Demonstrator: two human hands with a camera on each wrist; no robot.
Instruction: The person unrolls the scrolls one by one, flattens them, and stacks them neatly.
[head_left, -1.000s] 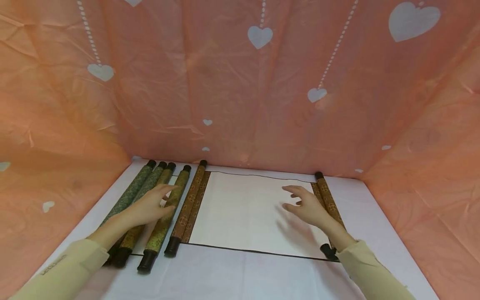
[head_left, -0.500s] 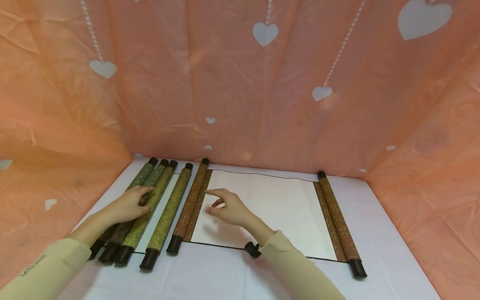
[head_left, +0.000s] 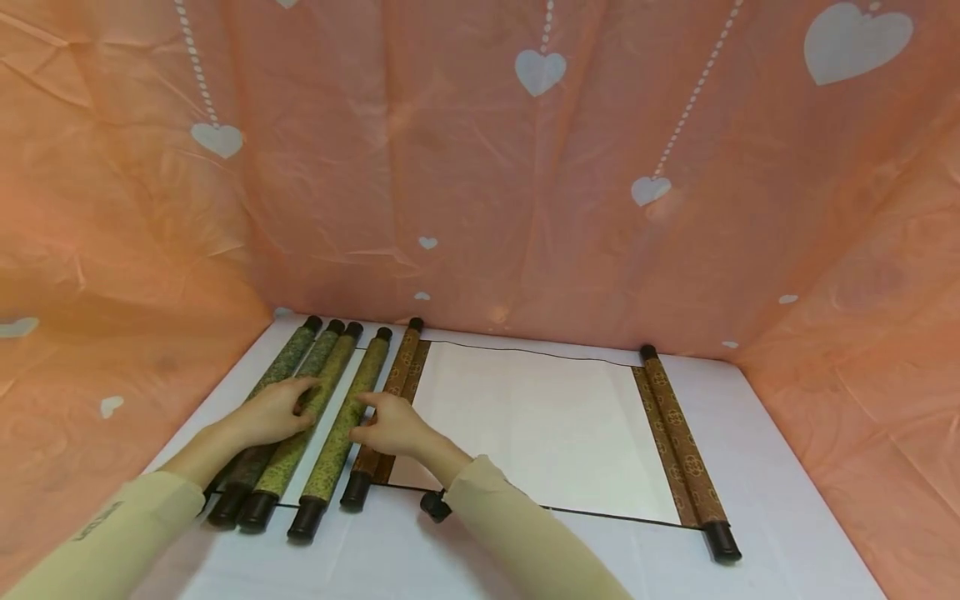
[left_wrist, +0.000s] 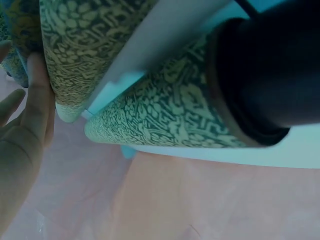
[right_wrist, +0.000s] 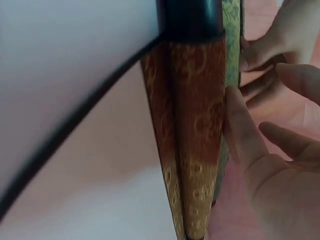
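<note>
My left hand (head_left: 273,412) lies over the left yellow-green scroll roller (head_left: 279,471), fingertips around its upper side. In the left wrist view, straight fingers (left_wrist: 37,100) lie close against a patterned roller (left_wrist: 80,50). My right hand (head_left: 396,427) reaches across the left brown roller (head_left: 405,357), its thumb and forefinger at the right yellow-green roller (head_left: 333,446). Loosely spread right fingers (right_wrist: 242,125) show beside the brown roller in the right wrist view. A narrow white strip (head_left: 330,417) shows between the two yellow-green rollers. Whether either hand grips firmly is hidden.
The brown scroll lies unrolled, its white sheet (head_left: 536,425) running to the right brown roller (head_left: 686,454). Darker green rollers (head_left: 288,358) lie at the far left. A pink curtain (head_left: 487,183) with white hearts stands behind the white tabletop (head_left: 772,467).
My right hand has swept left from beside the right brown roller, across the white sheet, to the yellow-green roller. My left hand has shifted left and lower, from over the right yellow-green roller to the left one.
</note>
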